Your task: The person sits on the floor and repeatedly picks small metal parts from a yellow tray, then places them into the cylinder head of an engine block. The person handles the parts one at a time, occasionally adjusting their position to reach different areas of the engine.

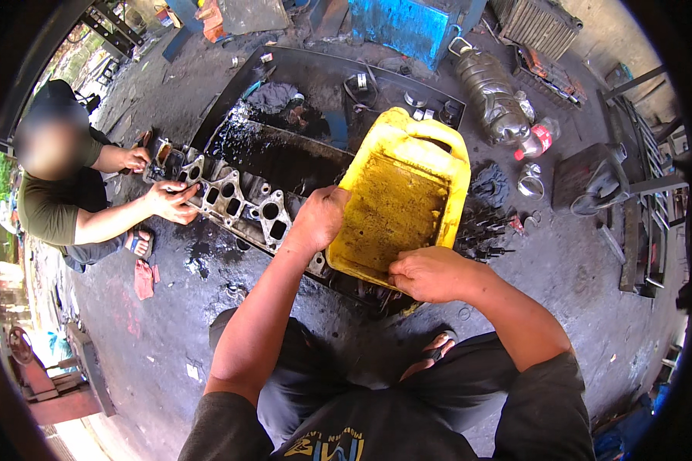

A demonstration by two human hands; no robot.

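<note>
A yellow jerrycan (396,211) with one side cut away, like a shallow tray, is tilted in front of me. Dark oily grime coats its inside. My left hand (321,219) is closed on its left edge. At the lower edge, my right hand (430,273) grips the rim, fingertips partly hidden. Beneath and left of the jerrycan lies a long metal engine cylinder head (227,196) with several ports, along the near side of a dark oily metal tray (284,55). Both hands of a co-worker (169,200) are at its far left end.
A large clear plastic bottle (494,96), a smaller bottle with a red label (540,138) and a dark metal can (590,178) stand or lie at right. Small metal parts (484,238) are scattered beside the jerrycan. A red cloth (144,279) lies near the co-worker's foot.
</note>
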